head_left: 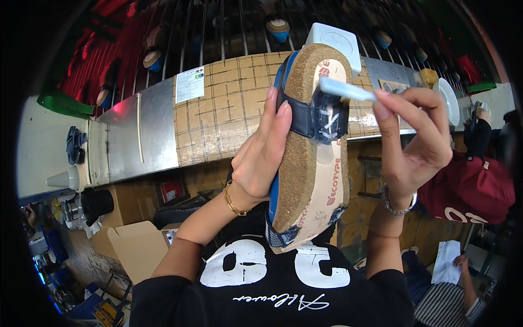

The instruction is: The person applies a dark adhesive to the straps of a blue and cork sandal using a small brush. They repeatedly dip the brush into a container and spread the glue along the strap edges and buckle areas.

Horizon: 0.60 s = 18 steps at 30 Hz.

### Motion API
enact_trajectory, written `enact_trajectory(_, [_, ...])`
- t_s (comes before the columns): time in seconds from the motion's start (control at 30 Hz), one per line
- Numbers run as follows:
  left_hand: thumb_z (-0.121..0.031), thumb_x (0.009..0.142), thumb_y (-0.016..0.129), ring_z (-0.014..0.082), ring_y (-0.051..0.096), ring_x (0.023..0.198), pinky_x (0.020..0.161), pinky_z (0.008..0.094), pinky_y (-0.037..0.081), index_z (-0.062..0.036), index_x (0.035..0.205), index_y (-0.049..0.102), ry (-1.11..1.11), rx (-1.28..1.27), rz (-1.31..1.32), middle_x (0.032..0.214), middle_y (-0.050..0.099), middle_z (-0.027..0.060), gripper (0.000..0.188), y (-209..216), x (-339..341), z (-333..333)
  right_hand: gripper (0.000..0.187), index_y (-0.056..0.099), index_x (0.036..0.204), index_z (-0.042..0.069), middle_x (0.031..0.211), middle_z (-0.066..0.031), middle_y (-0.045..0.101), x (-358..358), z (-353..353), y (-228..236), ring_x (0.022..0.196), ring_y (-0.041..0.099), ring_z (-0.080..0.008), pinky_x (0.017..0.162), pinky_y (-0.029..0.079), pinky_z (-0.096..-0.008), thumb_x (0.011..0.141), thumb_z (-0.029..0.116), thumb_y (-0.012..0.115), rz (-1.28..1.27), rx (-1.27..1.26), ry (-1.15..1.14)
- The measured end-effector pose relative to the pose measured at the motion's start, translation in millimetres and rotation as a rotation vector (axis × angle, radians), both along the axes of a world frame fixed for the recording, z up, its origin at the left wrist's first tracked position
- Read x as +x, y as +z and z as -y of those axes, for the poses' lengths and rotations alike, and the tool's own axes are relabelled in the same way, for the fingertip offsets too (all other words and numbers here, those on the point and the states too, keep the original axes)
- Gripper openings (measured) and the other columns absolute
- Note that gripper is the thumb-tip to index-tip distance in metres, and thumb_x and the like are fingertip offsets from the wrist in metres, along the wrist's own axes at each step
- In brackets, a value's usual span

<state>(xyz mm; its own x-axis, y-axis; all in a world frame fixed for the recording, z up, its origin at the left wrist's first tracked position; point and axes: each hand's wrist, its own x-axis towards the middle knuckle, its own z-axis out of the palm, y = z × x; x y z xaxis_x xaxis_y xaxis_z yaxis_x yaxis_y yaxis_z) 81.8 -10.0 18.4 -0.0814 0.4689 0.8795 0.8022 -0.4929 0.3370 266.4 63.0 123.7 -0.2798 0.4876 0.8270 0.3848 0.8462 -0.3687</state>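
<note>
While the left hand (261, 158) gripped a cork sandal (310, 158) upright, the right hand (408, 141) pinched a pale brush (343, 90).
Its tip touched the dark strap (316, 120), above a tiled conveyor (229, 109).

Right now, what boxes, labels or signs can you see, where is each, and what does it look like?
Label: white rectangular sticker with small coloured marks, on the bench's front panel, upper left of the left hand.
Cardboard box: plain brown, flaps open, on the floor at lower left.
Red sign: small rectangle under the bench, beside the box.
</note>
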Motion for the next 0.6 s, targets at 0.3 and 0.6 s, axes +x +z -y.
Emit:
enact_trajectory(0.3, [0.005, 0.087, 0.065, 0.0402, 0.069, 0.106, 0.084, 0.0360, 0.060, 0.0149, 0.127, 0.055, -0.105, 0.033, 0.023, 0.127, 0.054, 0.0435, 0.043, 21.0, -1.5, 5.7, 0.035, 0.082, 0.094, 0.012, 0.087, -0.0067, 0.060, 11.2, -3.4, 9.2, 0.074, 0.056, -0.0140, 0.062, 0.041, -0.0222, 0.062, -0.003, 0.083, 0.042, 0.029, 0.151])
enact_trajectory(0.6, [-0.002, 0.095, 0.060, 0.0376, 0.039, 0.137, 0.112, 0.0415, 0.036, 0.0007, 0.150, 0.025, -0.238, -0.179, -0.050, 0.153, 0.027, 0.0322, 0.066, 16.3, -13.6, 19.4, 0.030, 0.078, 0.096, 0.002, 0.093, -0.0112, 0.060, 18.9, 2.3, 14.5, 0.082, 0.054, -0.0167, 0.071, 0.039, -0.0258, 0.067, -0.007, 0.078, 0.119, -0.057, 0.203])
